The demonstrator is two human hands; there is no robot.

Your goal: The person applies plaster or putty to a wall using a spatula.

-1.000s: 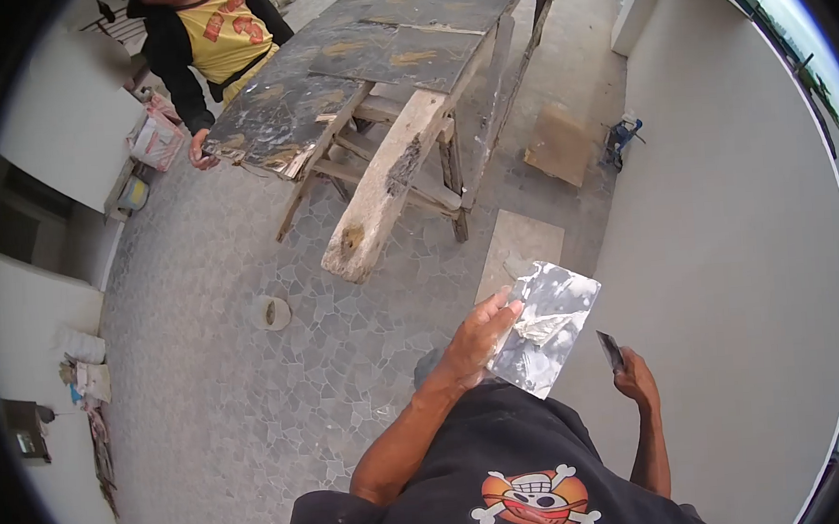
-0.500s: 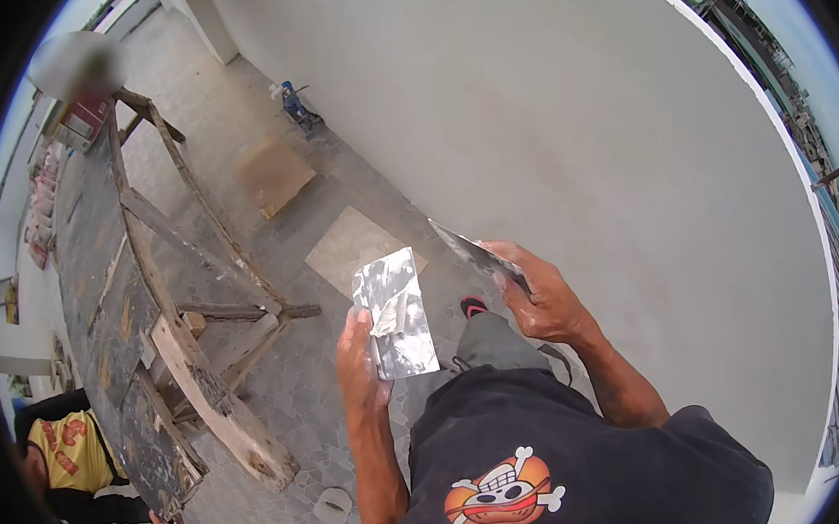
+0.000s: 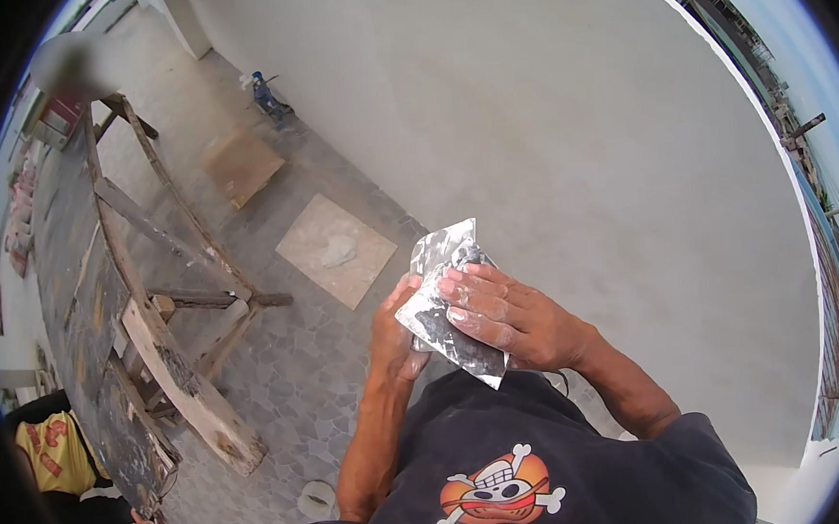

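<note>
My left hand (image 3: 392, 333) is closed on the edge of a thin metal putty plate (image 3: 430, 249), smeared with white putty. My right hand (image 3: 527, 320) grips a second putty plate (image 3: 458, 344), its fingers laid across the white-spattered face. This second plate lies tilted over the first and hides much of it. White putty coats the fingertips of both hands. Whether any putty sits between the two plates is hidden.
A square board (image 3: 317, 283) with a white putty lump (image 3: 339, 251) lies on the stone-patterned floor. Beyond it are a cardboard box (image 3: 243, 169) and a blue tool (image 3: 262, 97). A wooden trestle (image 3: 197, 391) stands left, a grey wall (image 3: 624, 153) right. A person in yellow (image 3: 55, 452) is lower left.
My right hand has swung left and brought its plate over the left one. My left hand has shifted right and turned its plate. The putty lump on the floor board now shows.
</note>
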